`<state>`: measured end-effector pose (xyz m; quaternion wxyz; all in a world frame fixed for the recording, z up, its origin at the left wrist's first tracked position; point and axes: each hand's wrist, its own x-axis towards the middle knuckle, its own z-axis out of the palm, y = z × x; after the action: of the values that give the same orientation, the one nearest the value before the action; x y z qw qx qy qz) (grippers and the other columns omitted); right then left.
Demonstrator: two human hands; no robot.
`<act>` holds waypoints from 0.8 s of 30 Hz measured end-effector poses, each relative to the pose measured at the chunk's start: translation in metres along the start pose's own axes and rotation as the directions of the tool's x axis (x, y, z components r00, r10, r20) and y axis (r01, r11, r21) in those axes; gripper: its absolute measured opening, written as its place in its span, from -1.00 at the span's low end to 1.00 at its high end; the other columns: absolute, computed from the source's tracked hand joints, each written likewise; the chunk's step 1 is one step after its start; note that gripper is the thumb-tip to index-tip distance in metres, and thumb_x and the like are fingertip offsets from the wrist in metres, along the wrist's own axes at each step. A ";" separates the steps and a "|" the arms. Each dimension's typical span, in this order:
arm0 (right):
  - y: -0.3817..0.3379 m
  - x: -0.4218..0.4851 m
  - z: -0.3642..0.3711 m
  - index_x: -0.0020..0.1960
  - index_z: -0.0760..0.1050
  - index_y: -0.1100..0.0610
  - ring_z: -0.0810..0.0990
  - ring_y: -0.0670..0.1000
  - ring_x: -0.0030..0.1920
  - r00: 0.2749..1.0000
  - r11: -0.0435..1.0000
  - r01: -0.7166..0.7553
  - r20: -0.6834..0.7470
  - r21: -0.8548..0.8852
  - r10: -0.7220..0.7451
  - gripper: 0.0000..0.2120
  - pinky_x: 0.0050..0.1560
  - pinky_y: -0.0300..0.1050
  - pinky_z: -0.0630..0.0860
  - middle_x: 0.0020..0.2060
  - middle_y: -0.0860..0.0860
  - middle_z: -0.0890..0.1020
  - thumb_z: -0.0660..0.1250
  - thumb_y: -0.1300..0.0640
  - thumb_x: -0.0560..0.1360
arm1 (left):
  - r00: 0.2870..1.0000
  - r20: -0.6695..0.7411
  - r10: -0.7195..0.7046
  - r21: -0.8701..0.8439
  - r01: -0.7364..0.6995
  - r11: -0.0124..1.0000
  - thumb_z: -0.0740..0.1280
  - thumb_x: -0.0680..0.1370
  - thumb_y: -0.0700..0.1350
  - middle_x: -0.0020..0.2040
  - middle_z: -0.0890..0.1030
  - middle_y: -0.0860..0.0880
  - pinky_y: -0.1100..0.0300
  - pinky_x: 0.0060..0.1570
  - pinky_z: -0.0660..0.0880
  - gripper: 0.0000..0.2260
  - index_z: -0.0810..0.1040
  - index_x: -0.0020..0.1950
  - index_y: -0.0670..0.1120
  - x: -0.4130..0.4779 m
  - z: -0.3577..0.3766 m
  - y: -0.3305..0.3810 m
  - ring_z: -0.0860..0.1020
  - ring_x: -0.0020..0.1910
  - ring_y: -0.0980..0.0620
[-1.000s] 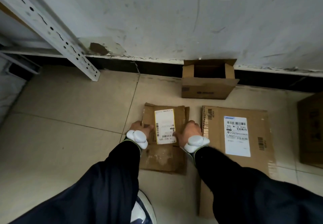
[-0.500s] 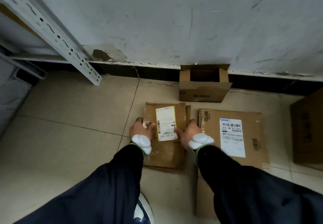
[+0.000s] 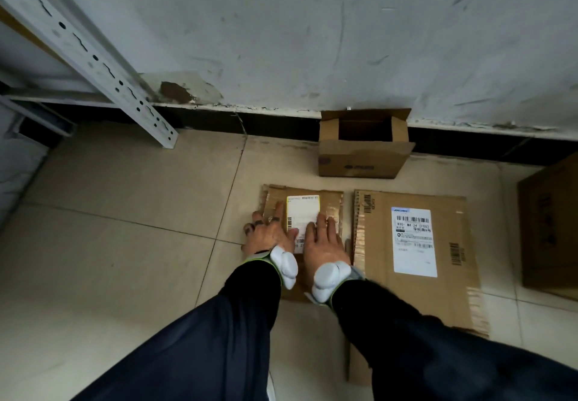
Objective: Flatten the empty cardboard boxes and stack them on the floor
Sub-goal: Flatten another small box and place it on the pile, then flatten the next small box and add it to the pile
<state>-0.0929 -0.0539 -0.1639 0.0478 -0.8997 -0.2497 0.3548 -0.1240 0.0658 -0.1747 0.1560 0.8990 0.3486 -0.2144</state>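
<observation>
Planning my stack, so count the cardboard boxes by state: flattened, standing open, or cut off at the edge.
Flattened: 2, the small flattened box and the large flattened box
Standing open: 1, the open box
Cut off: 1, the right-edge box
Total: 4

Lighting was dim and diffuse, shadows soft. Wide-angle distortion bent the shelf post point(image 3: 90, 56) near the edge. Central focus was sharp.

Scuffed grey wall point(image 3: 312, 25); beige tiled floor point(image 3: 109, 244); white slotted shelving upright point(image 3: 93, 59).
</observation>
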 end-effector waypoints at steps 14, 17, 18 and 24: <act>0.020 0.014 -0.024 0.60 -0.09 0.20 -0.22 0.21 0.57 0.988 0.988 0.151 0.026 0.010 -0.152 -0.31 0.56 0.08 -0.07 0.58 0.17 -0.19 0.20 0.06 0.63 | 0.986 0.153 -0.064 0.093 0.050 0.994 0.32 0.52 0.22 0.61 -0.11 -0.30 -0.27 0.48 0.15 -0.16 -0.03 0.63 -0.04 -0.001 -0.024 0.030 -0.02 0.56 -0.41; 0.019 0.011 -0.039 0.60 -0.05 0.20 -0.19 0.18 0.58 0.983 0.982 0.184 -0.005 0.041 -0.184 -0.26 0.56 0.11 -0.03 0.58 0.16 -0.15 0.26 0.01 0.59 | 0.995 0.049 0.093 0.202 -0.101 0.974 0.24 0.56 0.11 0.58 0.07 -0.29 -0.20 0.48 0.18 -0.33 0.13 0.59 -0.11 -0.003 -0.044 0.044 0.05 0.56 -0.34; 0.019 0.010 -0.045 0.60 -0.04 0.20 -0.18 0.17 0.58 0.981 0.980 0.191 -0.029 0.053 -0.189 -0.24 0.56 0.10 -0.01 0.59 0.15 -0.13 0.28 0.00 0.57 | 0.990 0.030 0.138 0.203 -0.141 0.969 0.20 0.58 0.08 0.56 0.13 -0.26 -0.17 0.46 0.23 -0.39 0.18 0.57 -0.13 -0.002 -0.049 0.049 0.12 0.54 -0.31; 0.026 0.009 -0.071 0.59 0.01 0.19 -0.09 0.13 0.59 0.975 0.976 0.207 -0.094 0.070 -0.201 -0.22 0.57 0.03 -0.02 0.59 0.10 -0.05 0.33 0.02 0.53 | 0.976 0.123 0.179 0.110 -0.193 0.975 0.13 0.63 -0.09 0.59 0.14 -0.13 -0.11 0.41 0.31 -0.54 0.25 0.53 -0.15 -0.010 -0.060 0.066 0.29 0.48 -0.26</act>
<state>-0.0293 -0.0663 -0.1232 0.1304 -0.8813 -0.3242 0.3182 -0.0685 0.0393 -0.1100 0.1397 0.9221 0.2396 -0.2700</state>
